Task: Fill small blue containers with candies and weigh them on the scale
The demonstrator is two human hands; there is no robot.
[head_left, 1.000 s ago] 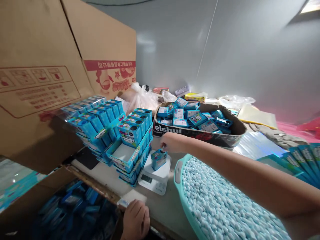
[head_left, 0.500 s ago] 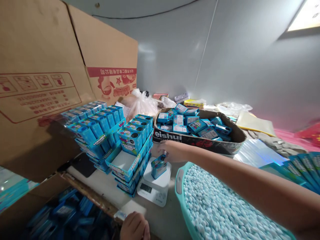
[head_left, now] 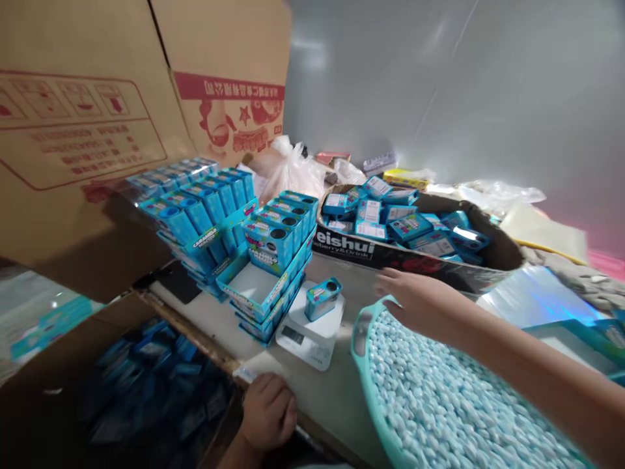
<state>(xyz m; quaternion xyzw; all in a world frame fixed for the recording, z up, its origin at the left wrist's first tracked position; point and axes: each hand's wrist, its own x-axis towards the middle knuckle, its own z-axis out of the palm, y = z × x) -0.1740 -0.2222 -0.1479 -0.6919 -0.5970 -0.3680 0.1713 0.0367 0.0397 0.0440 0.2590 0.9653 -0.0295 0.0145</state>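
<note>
My right hand (head_left: 415, 299) hovers over the near-left rim of a turquoise basin (head_left: 364, 365) of pale blue wrapped candies (head_left: 439, 391). Its fingers are loosely apart, with nothing visible in them. To its left a small blue candy box (head_left: 323, 299) stands upright on the white kitchen scale (head_left: 312, 345), its round top hole facing up. My left hand (head_left: 269, 410) rests as a loose fist at the table's front edge, and nothing sticks out of it. Beside the scale is a stack of blue display trays (head_left: 256, 293); the top one is partly filled with upright boxes (head_left: 280, 234).
Behind the basin lies a cut-down carton (head_left: 351, 251) heaped with blue boxes. More filled trays (head_left: 195, 221) stand at left before a tall cardboard box (head_left: 97, 130). An open carton (head_left: 49, 384) of boxes sits lower left. A plastic bag (head_left: 293, 169) is at the back.
My right hand has let go of the candy box on the scale and moved right to the basin's rim. The view has shifted; my left hand stays at the table edge.
</note>
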